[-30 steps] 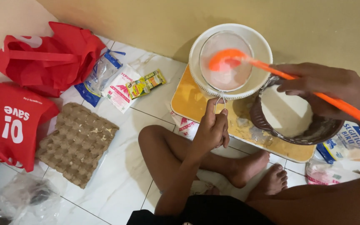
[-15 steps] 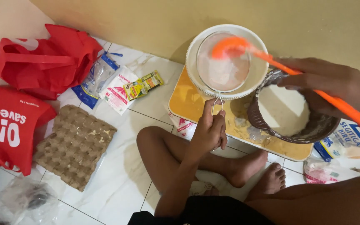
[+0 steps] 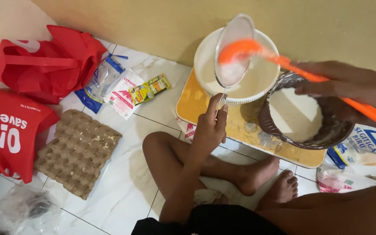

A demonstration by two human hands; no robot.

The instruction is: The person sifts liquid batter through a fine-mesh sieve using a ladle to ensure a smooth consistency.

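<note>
White tiled floor [image 3: 122, 174] beneath a yellow wall, contents listed left to right: two red fabric bags [image 3: 44, 61] slumped at the far left; grey cardboard egg tray [image 3: 77, 152] lying flat and empty; small printed sachets and a clear plastic packet [image 3: 127, 89] just beyond it; yellow board [image 3: 194, 102] carrying a white round bowl [image 3: 205, 54]. Left hand [image 3: 209, 126] closed on the handle of a round wire-mesh sieve [image 3: 233, 50], tilted over the bowl so the white powder falls inside. Right hand [image 3: 349, 85] gripping an orange plastic spatula [image 3: 244, 50], blade against the mesh. Dark bowl [image 3: 336, 130] of white powder sits below that hand.
</note>
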